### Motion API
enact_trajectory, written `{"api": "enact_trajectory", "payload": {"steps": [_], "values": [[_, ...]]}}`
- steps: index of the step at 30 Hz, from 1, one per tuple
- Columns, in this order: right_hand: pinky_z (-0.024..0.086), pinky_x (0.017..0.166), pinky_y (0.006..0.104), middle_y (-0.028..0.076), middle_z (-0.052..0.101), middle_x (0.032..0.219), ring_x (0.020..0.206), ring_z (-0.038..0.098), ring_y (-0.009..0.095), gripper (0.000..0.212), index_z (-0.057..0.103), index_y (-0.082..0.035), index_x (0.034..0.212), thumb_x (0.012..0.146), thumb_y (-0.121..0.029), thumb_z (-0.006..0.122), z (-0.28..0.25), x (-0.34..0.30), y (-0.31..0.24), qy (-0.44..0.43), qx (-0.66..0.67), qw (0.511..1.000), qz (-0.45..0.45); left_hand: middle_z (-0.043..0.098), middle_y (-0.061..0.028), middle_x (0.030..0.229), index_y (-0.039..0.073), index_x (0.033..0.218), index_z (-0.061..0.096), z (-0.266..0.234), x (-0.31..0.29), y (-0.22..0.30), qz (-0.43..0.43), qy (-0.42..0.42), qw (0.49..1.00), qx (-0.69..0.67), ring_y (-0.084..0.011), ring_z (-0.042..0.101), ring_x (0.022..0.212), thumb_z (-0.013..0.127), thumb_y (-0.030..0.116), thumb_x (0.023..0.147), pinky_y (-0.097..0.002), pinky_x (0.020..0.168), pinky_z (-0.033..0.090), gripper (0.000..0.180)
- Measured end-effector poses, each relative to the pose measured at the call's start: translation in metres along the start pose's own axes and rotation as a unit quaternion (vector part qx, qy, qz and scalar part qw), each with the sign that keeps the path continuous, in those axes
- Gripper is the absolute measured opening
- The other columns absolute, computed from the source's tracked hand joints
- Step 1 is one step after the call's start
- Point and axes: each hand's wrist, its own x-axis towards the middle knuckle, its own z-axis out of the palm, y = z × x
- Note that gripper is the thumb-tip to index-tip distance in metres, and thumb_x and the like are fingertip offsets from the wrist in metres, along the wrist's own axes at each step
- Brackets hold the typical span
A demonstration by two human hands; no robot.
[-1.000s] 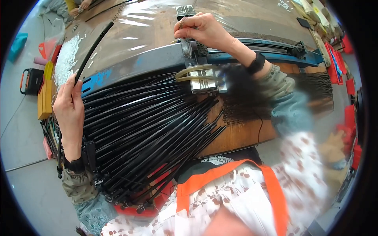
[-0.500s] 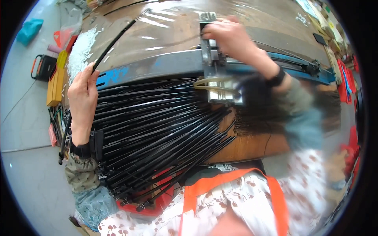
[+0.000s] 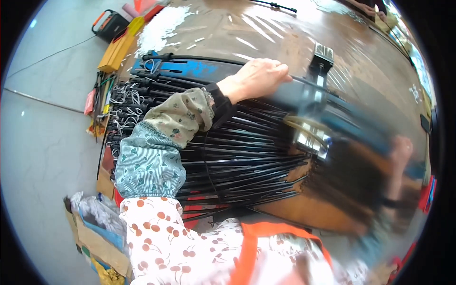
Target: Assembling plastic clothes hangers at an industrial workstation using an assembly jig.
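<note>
My left hand (image 3: 259, 78) reaches across the blue metal rail (image 3: 190, 66), its fingers closed in a pinch on a thin black rod (image 3: 213, 59). That rod lies lengthwise along the rail, its thicker corded end to the left. Just right of the hand, the rod runs toward a metal clamp fixture (image 3: 321, 64), where blur hides how it sits. My right hand (image 3: 401, 149) is off to the right by the rail's far end, smeared by motion, so its fingers do not show clearly. Below the rail, several black rods (image 3: 247, 147) with pale cord loops fan out.
Short white pieces (image 3: 164, 28) are heaped at the table's back left. A yellow box (image 3: 116, 50) and a black case (image 3: 111, 26) stand beyond it. A yellowish tube (image 3: 304, 124) arches over a shiny metal block (image 3: 311, 137). Another person's hand (image 3: 365, 8) shows at the back right.
My left hand has moved right, and the rod, earlier held up at a slant, now lies along the rail. My right hand has left the clamp fixture toward the near right. The view has turned.
</note>
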Motion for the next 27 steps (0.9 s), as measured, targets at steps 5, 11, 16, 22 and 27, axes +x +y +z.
{"api": "enact_trajectory", "payload": {"steps": [5,11,16,22,27], "values": [[0.046,0.080,0.0421,0.016,0.061,0.090,0.089,0.059,0.034,0.008,0.065,0.000,0.098,0.095,-0.006,0.060,0.009,-0.005,-0.003,-0.002,0.056,0.997,0.047,0.067,-0.0181,0.083,0.000,0.088,0.060,0.006,0.004,0.005,-0.061,-0.089,0.994,-0.029,-0.0374,0.067,0.081,0.055,0.027,0.100,-0.0460,0.077,0.053,0.030],[0.048,0.083,0.0411,0.015,0.064,0.095,0.096,0.061,0.034,0.012,0.066,-0.001,0.103,0.093,-0.005,0.063,0.000,-0.017,0.011,-0.015,-0.007,1.000,0.012,0.067,-0.0163,0.083,0.002,0.085,0.060,0.018,0.000,0.001,-0.018,0.005,1.000,-0.025,-0.0366,0.067,0.084,0.059,0.024,0.098,-0.0455,0.075,0.053,0.026],[0.040,0.104,0.0398,0.007,0.072,0.117,0.117,0.062,0.027,0.039,0.068,-0.008,0.123,0.085,-0.002,0.070,-0.040,0.038,-0.130,0.052,0.001,0.999,-0.004,0.065,-0.0196,0.081,0.005,0.085,0.058,0.015,0.000,0.000,-0.042,-0.015,0.999,-0.014,-0.0406,0.065,0.081,0.058,0.022,0.098,-0.0499,0.068,0.051,0.021],[0.039,0.085,0.0380,0.004,0.072,0.100,0.100,0.064,0.024,0.021,0.070,-0.008,0.110,0.089,-0.012,0.070,-0.028,0.013,-0.179,0.055,0.102,0.993,-0.025,0.065,-0.0195,0.076,0.008,0.088,0.056,0.015,0.014,0.012,-0.085,-0.067,0.994,0.002,-0.0425,0.065,0.078,0.055,0.030,0.099,-0.0520,0.066,0.050,0.025],[0.037,0.083,0.0341,0.000,0.072,0.091,0.094,0.063,0.020,0.022,0.073,-0.010,0.105,0.087,-0.022,0.074,-0.020,0.013,-0.203,0.043,0.179,0.983,0.003,0.065,-0.0201,0.078,0.008,0.090,0.057,0.013,0.018,0.019,-0.100,-0.077,0.992,0.009,-0.0435,0.064,0.080,0.055,0.030,0.100,-0.0525,0.068,0.049,0.024]]}}
